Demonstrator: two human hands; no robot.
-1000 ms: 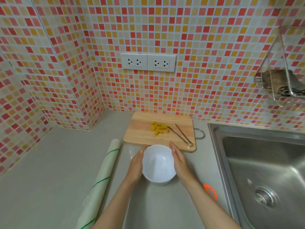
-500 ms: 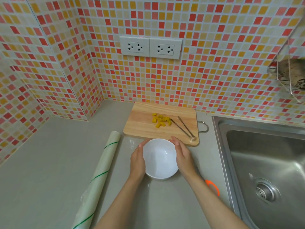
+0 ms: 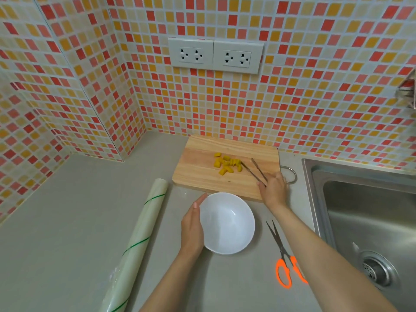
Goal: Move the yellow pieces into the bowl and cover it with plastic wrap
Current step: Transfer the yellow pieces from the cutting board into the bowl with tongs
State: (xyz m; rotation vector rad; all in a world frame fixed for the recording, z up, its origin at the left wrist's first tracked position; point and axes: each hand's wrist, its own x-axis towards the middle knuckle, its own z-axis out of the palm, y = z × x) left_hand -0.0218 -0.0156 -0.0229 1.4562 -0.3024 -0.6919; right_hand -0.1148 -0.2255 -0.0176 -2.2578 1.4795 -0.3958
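Several yellow pieces (image 3: 226, 164) lie in a small heap on the wooden cutting board (image 3: 198, 167). Metal tongs (image 3: 253, 168) rest on the board to their right, tips beside the heap. My right hand (image 3: 273, 188) covers the tongs' near end, fingers curled around it. An empty white bowl (image 3: 227, 222) stands on the counter in front of the board. My left hand (image 3: 192, 226) lies flat against the bowl's left side. A roll of plastic wrap (image 3: 139, 237) lies on the counter to the left.
Orange-handled scissors (image 3: 282, 257) lie right of the bowl, partly under my right forearm. A steel sink (image 3: 369, 221) takes up the right side. A tiled wall with two sockets (image 3: 215, 55) rises behind the board. A wire rack (image 3: 407, 91) shows at the right edge.
My right hand left the bowl and moved up right onto the tongs' near end. My left hand stays on the bowl. The scissors are now uncovered.
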